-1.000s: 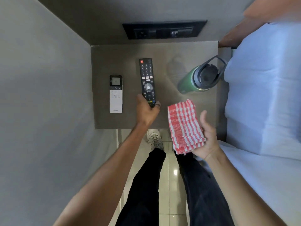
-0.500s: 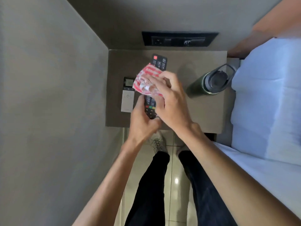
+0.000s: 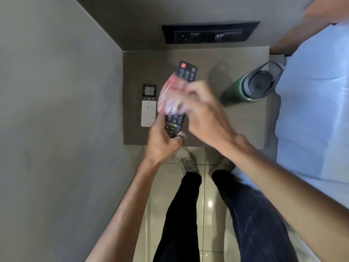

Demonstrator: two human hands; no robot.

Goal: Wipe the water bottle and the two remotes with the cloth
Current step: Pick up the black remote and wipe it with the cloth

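Observation:
My left hand (image 3: 162, 142) grips the near end of the long black remote (image 3: 187, 71), held lifted over the bedside table (image 3: 236, 127). My right hand (image 3: 204, 114), blurred by motion, presses the red-and-white checked cloth (image 3: 170, 95) onto the middle of that remote, hiding its centre buttons. A white remote with a small screen (image 3: 148, 105) lies flat on the table just left of the hands. The green water bottle with a grey lid and carry loop (image 3: 251, 86) stands at the table's right side, untouched.
A grey wall (image 3: 56, 110) closes off the left side. A black socket panel (image 3: 207, 34) sits on the back wall above the table. A bed with pale blue sheets (image 3: 313, 110) borders the right. My legs and shoes stand on the tiled floor below.
My right hand carried the cloth from the table's right front onto the black remote and now rubs it. My left hand lifted the remote's near end. The camera shifted.

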